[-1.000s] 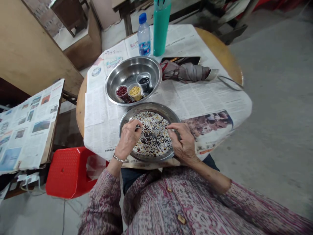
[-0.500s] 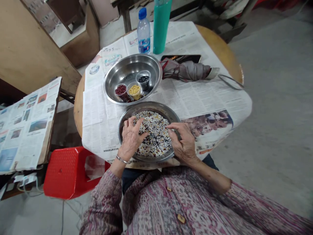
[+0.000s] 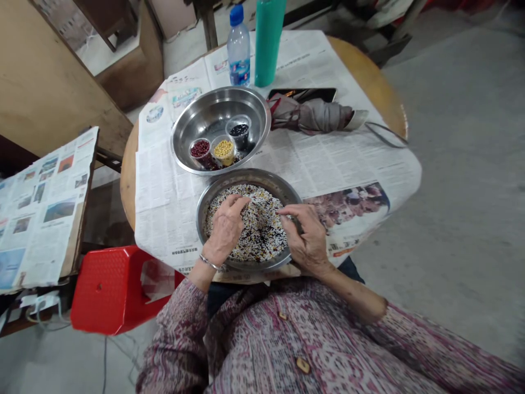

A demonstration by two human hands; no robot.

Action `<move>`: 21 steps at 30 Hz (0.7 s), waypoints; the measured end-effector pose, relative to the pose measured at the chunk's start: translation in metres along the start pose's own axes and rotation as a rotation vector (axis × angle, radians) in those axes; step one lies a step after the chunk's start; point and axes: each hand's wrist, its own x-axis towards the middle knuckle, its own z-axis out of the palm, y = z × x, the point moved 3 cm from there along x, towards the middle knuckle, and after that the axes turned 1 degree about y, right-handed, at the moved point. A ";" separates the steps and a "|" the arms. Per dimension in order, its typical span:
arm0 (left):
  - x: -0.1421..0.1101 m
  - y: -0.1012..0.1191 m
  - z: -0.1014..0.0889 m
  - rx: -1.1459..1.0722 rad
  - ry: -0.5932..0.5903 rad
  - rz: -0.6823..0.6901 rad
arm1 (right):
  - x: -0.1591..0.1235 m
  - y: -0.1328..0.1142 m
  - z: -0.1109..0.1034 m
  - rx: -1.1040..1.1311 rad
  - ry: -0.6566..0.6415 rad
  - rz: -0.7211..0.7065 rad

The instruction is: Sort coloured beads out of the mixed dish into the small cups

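Because the mixed grains [image 3: 266, 241] lie loose in the near steel basin [image 3: 285, 189], I judge them light, hard and apt to slide away from a clumsy squeeze. Both hands are over this basin. The left hand [image 3: 225, 227] reaches in over its left half, palm down, with fingers bent and the thumb close beside them; I can't tell whether anything sits between the tips. The right hand [image 3: 305, 235] is at the right side, forefinger and thumb reaching inward with only a small gap at most; a dark speck shows at the tips, but I can't tell if it is a pinched grain. For one bean I'd want a light grip with the finger pads across its middle, since pushing would only scatter its neighbours. Just beyond, the far basin [image 3: 197, 117] holds clear cups of red beans [image 3: 200, 148], yellow beans [image 3: 223, 149] and black beans [image 3: 239, 130]. Those cups look thin-walled and easily dented, so I'd take them by the sides, just under the lip. Both basins rest on the newspaper [image 3: 153, 189] covering the tabletop [image 3: 369, 65].
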 end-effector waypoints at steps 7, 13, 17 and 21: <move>-0.017 0.033 -0.004 0.104 -0.214 0.176 | -0.001 0.001 0.000 0.002 -0.004 0.021; -0.023 0.046 0.013 0.122 -0.444 0.303 | -0.001 0.001 0.000 -0.006 -0.012 0.036; -0.020 0.050 0.026 0.087 -0.465 0.292 | 0.000 0.001 0.000 -0.005 -0.009 0.042; -0.023 0.049 0.022 0.087 -0.452 0.134 | -0.001 0.002 0.000 0.003 -0.007 0.024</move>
